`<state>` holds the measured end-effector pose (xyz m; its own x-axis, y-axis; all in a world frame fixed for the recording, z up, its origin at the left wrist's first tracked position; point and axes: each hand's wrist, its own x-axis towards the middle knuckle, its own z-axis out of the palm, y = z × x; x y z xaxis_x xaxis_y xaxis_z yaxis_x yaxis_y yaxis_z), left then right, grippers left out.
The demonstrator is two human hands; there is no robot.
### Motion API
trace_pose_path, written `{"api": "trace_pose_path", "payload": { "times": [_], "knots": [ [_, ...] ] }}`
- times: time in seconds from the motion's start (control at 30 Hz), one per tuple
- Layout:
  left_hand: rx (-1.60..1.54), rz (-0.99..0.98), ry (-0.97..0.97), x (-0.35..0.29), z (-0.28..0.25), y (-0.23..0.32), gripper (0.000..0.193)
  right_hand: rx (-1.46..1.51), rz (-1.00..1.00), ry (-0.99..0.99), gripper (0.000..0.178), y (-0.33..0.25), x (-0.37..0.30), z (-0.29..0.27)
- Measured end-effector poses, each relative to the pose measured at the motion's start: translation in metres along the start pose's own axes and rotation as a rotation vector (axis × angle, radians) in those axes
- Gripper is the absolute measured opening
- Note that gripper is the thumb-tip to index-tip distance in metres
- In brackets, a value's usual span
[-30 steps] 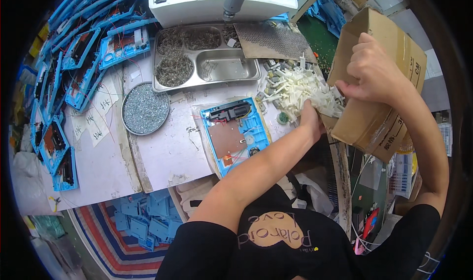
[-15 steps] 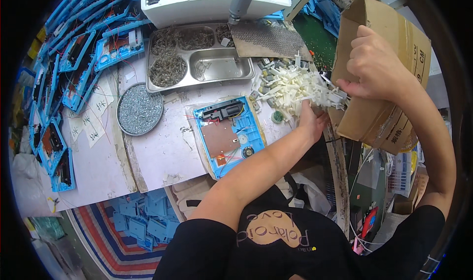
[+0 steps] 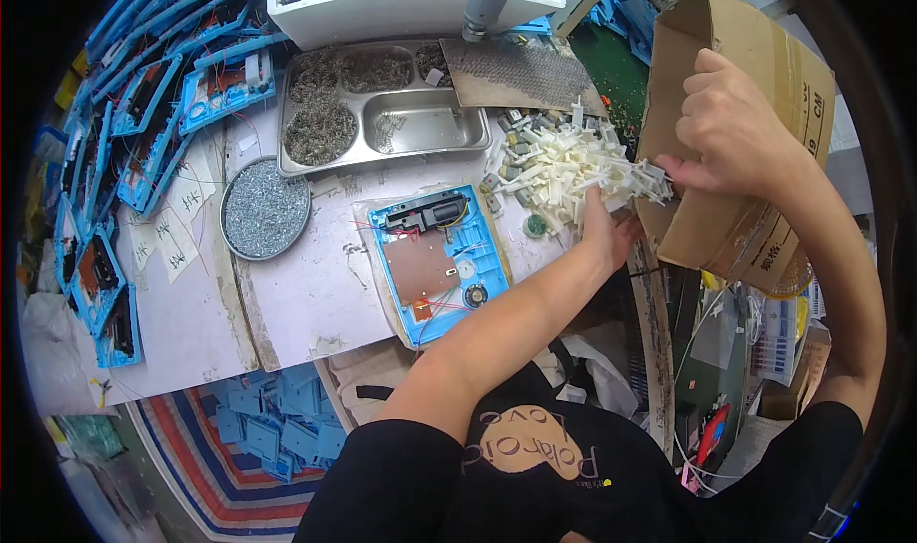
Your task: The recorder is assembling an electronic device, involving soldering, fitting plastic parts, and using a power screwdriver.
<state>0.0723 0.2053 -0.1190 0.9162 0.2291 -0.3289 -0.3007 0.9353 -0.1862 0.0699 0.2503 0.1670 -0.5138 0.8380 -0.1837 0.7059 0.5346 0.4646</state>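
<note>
My right hand (image 3: 731, 132) is closed on the edge of an open cardboard box (image 3: 798, 65), which is tilted at the right of the table with its opening toward the pile. White plastic parts (image 3: 573, 156) lie heaped beside that opening, small grey parts among them. Against the near side of the heap is my left hand (image 3: 608, 235), its thumb raised and apart from the fingers, which are partly hidden. Left of my forearm, a blue plastic casing (image 3: 492, 271) with wires, a brown board and a round speaker lies face up.
A steel compartment tray (image 3: 420, 156) holds small springs. Left of it stands a round dish (image 3: 266, 209) of small metal pieces. Blue casings (image 3: 153, 94) with loose wires are stacked at the far left. A metal post (image 3: 489, 3) rises behind a perforated plate (image 3: 521, 73).
The view has shifted slightly, moving the table items a little left in the picture. Both hands stay at the same places, with the box still held tilted.
</note>
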Motion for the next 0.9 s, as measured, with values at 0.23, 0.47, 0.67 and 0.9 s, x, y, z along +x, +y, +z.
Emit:
{"api": "trace_pose_path", "payload": {
  "times": [0.23, 0.47, 0.67, 0.9],
  "knots": [
    [-0.087, 0.009, 0.028, 0.024, -0.017, -0.006, 0.089, -0.021, -0.054, 0.109, 0.036, 0.005, -0.004, -0.012],
    [-0.108, 0.064, 0.002, 0.019, -0.011, -0.002, 0.082, -0.067, -0.019, 0.047, 0.035, -0.005, -0.002, -0.038],
    [-0.134, 0.059, 0.091, 0.014, -0.003, -0.002, 0.082, -0.079, -0.012, 0.043, 0.034, -0.002, -0.008, -0.032],
    [-0.099, 0.074, 0.106, 0.01, -0.004, -0.003, 0.088, -0.051, -0.023, 0.072, 0.035, -0.006, -0.014, -0.034]
  ]
}}
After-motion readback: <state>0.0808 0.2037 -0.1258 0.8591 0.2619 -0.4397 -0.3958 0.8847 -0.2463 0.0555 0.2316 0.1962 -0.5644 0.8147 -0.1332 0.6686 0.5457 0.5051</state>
